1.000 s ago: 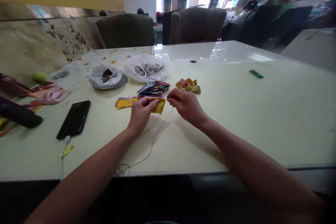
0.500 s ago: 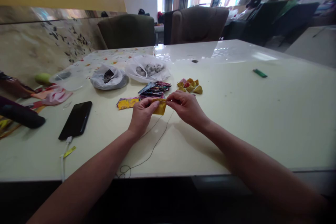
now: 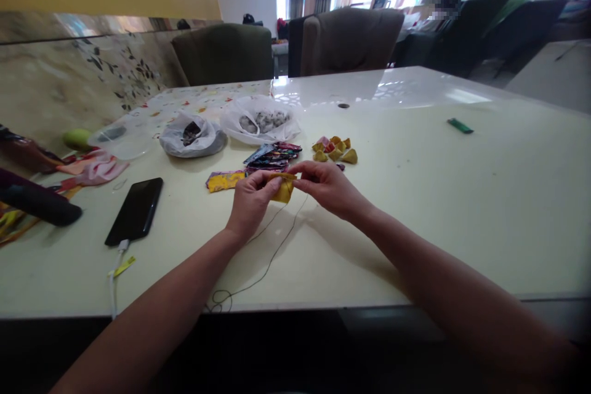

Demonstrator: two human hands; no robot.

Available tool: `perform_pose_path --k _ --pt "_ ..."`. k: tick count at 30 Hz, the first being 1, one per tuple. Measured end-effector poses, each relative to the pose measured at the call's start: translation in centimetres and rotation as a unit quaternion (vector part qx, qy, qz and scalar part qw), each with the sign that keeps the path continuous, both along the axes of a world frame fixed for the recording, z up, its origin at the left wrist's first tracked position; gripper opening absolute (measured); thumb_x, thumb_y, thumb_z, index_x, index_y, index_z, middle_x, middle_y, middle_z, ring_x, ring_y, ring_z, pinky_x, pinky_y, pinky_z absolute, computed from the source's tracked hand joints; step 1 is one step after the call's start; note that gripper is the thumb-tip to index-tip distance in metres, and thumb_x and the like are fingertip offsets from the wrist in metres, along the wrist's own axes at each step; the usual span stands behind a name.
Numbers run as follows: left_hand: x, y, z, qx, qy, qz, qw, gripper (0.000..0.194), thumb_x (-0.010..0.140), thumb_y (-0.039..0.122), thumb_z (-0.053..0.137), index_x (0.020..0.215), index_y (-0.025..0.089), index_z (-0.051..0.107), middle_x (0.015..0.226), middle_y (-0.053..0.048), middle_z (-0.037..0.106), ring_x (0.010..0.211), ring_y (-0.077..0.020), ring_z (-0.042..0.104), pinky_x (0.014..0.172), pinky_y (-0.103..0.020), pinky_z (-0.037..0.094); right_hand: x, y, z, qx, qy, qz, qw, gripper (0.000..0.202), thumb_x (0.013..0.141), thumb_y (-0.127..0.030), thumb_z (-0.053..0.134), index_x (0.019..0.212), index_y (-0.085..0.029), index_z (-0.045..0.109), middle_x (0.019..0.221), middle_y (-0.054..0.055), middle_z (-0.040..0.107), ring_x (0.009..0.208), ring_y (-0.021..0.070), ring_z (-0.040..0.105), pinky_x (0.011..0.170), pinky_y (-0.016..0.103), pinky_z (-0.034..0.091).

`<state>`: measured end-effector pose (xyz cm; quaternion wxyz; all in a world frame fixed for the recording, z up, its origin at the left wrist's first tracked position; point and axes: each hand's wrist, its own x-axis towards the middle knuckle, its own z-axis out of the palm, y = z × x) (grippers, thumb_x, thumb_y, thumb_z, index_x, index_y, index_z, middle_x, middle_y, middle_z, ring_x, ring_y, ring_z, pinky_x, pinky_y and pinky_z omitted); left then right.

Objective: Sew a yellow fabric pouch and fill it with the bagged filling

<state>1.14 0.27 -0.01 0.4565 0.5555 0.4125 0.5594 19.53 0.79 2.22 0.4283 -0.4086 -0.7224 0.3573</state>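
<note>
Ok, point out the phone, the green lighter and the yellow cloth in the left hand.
Phone point(image 3: 135, 211): head view, mid-screen.
Lighter point(image 3: 460, 126): head view, middle of its body.
Yellow cloth point(image 3: 282, 192): head view, below the thumb.

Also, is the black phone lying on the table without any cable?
No, a white cable is attached to the black phone.

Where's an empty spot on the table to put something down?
The biggest bare patch, with tiny specks, lies between the green object and the right forearm. A smaller one sits between the phone and the left hand. Just beyond it, a cloth stack and white bags crowd together.
</note>
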Motion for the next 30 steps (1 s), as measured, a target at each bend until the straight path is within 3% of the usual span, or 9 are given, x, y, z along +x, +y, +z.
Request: perform_pose_path --k 5,30 --pt "0.02 0.02 0.00 0.012 0.000 0.004 1.000 0.020 0.079 0.034 0.076 0.088 0.016 0.077 0.084 -0.004 0.074 0.079 -0.0149 0.063 0.075 -0.027 0.050 0.06 0.00 0.21 -0.011 0.021 0.021 0.999 0.019 0.084 -0.031 0.065 0.086 -0.015 0.074 0.075 0.001 0.066 0.071 0.0133 0.053 0.067 0.028 0.040" --pt "0.14 -0.23 0.42 0.001 -0.016 0.015 1.000 0.021 0.073 0.034 0.081 0.081 0.016 0.074 0.078 -0.003 0.072 0.071 -0.0137 0.061 0.069 -0.026 0.049 0.01 0.08 0.32 0.019 0.013 0.007 1.000 0.014 0.082 -0.024 0.064 0.081 -0.016 0.076 0.075 0.002 0.070 0.072 0.0147 0.058 0.069 0.029 0.044"
